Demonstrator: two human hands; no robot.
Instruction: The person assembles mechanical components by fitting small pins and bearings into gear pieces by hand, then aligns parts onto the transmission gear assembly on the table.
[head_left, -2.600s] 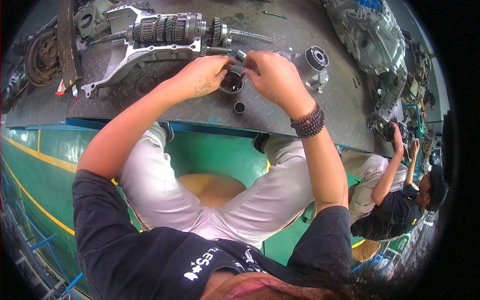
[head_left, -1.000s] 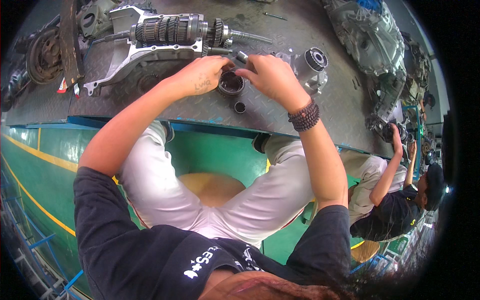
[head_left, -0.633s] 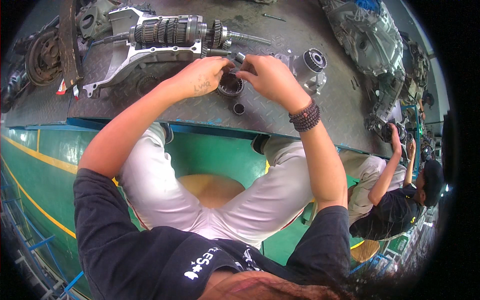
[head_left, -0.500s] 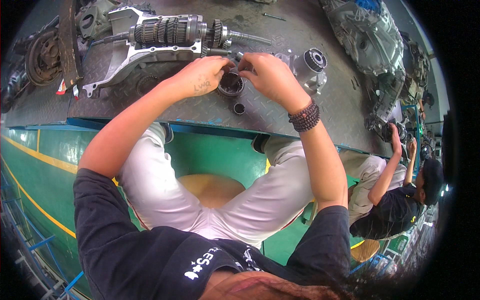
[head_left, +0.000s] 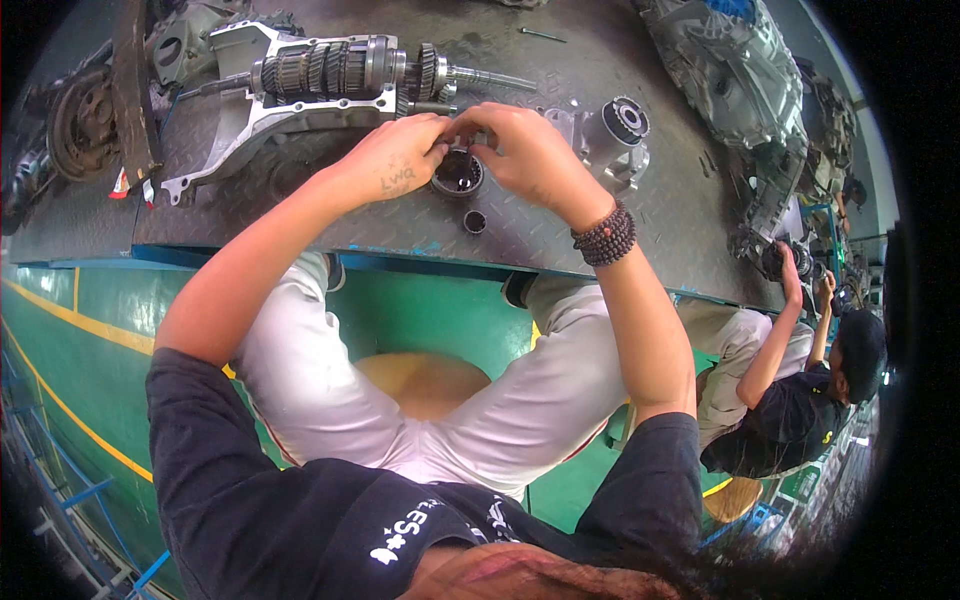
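Observation:
A dark, round metal ring (head_left: 457,191) with a toothed inner wall stands on the metal bench. My left hand (head_left: 405,155) is bent over its far left rim, thumb and fingers pinched together. From the other side, my right hand (head_left: 515,150) curls over the far right rim with its fingertips drawn in, meeting the left fingers. Whatever lies between the fingertips is hidden behind the knuckles. A small bright spot shows inside the ring. Just on the near side of it sits a smaller open cylinder, a bearing-like sleeve (head_left: 475,222).
Beyond my hands lies an opened gearbox housing (head_left: 290,112) with a gear shaft (head_left: 335,66) in it. To the right are a metal casing (head_left: 615,125) and a large transmission case (head_left: 720,75). A bolt (head_left: 543,35) lies far back. A co-worker (head_left: 775,410) works at right.
My right hand has moved slightly left, and its fingers have curled in until they meet the left hand's. The ring and the sleeve remain on the bench.

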